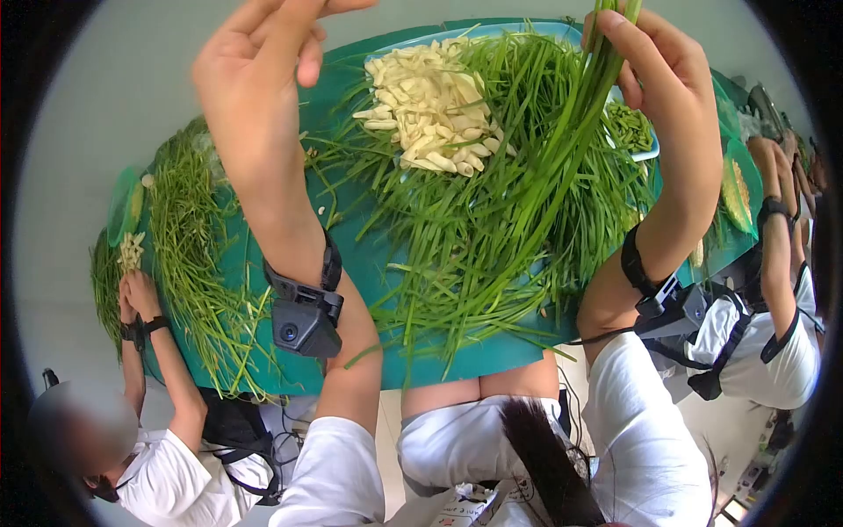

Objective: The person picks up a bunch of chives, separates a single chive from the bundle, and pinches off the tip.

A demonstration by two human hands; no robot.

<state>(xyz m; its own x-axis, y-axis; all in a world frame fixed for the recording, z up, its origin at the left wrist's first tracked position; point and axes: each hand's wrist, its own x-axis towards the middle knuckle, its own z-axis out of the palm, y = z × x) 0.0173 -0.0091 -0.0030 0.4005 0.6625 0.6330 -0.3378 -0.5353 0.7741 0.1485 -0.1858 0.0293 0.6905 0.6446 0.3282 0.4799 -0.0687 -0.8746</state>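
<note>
The right hand [654, 66] is closed around a bunch of long green stalks [562, 149] near their tips, lifting them so the loose ends trail down onto the big heap of greens [492, 228] on the green table [492, 356] — a grip that seems meant to draw a few stalks clear of the tangle. The left hand [255, 53] is raised on the left, fingers loosely curled and holding nothing that shows. Pale cut pieces [430, 97] lie piled at the far side, apart from the uncut greens, while other people's hands [136, 299] work smaller heaps at the left and right ends of the table.
</note>
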